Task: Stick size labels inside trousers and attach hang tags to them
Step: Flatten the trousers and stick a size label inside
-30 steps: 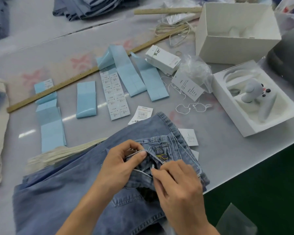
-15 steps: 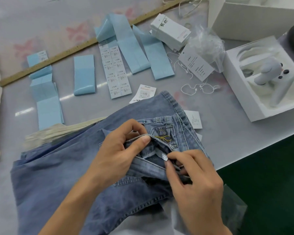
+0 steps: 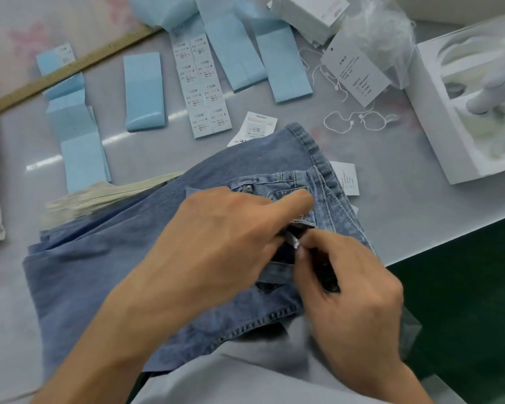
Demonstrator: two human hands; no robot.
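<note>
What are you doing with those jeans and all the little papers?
A person is working at the waistband of blue jeans lying on the table. The left hand holds the waistband down while the right hand pinches a small white label there. Sheets of size labels and a hang tag lie further back.
</note>
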